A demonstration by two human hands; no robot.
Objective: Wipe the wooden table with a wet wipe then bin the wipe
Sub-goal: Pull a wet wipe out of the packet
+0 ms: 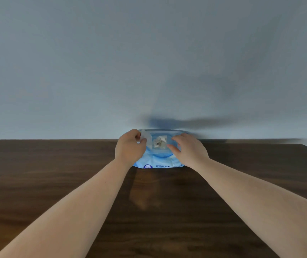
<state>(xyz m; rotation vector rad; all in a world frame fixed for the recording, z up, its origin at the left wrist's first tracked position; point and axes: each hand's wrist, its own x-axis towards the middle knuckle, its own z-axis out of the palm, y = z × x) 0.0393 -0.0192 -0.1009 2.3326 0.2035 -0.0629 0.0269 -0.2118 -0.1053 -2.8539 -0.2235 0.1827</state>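
Head view is showing the left hand (130,146) pinching the clear flap (145,137) of the blue wet wipe pack (160,161) and holding it peeled back, while the right hand (188,148) is resting open on the pack, gripping nothing. The pack is lying at the far edge of the wooden table (56,183), against the wall (149,62). A wipe (160,142) is sticking out of the opening, so I judge the right fingers must pinch it next
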